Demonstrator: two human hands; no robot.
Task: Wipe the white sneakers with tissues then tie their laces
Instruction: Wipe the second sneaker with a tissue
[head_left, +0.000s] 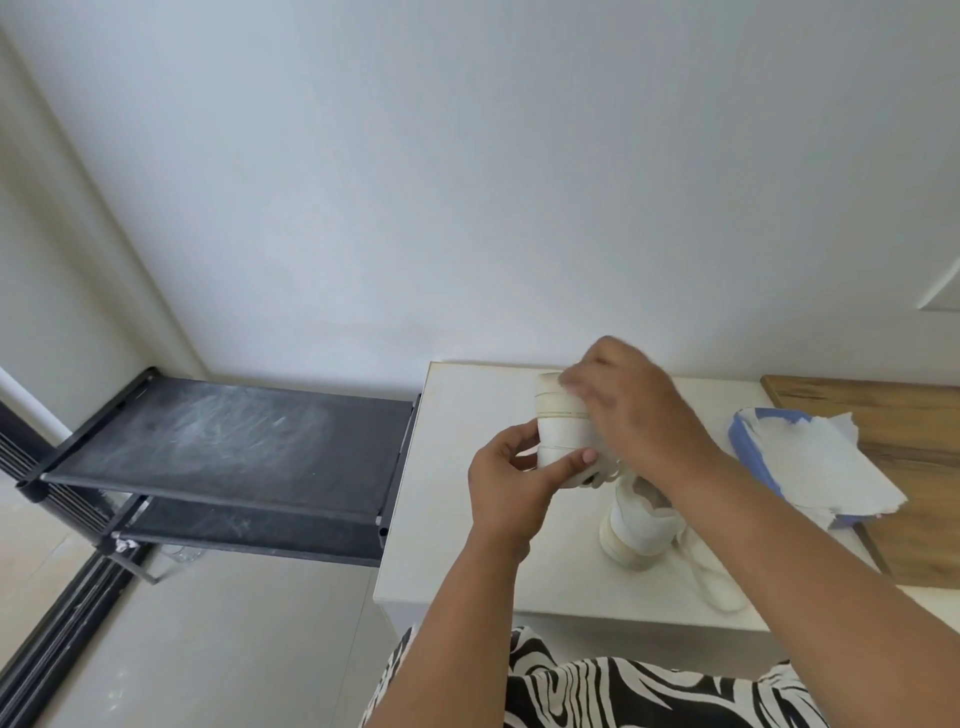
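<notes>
Head view: left hand gripping sneaker, toe toward wall; right hand blurred, grip unclear; table edge close left.

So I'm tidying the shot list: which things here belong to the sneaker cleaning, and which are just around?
Job:
- held sneaker, gripped by left hand
- right hand on it
- second sneaker
- tissue pack
- white table

Just around:
- black shoe rack
- wooden board
</notes>
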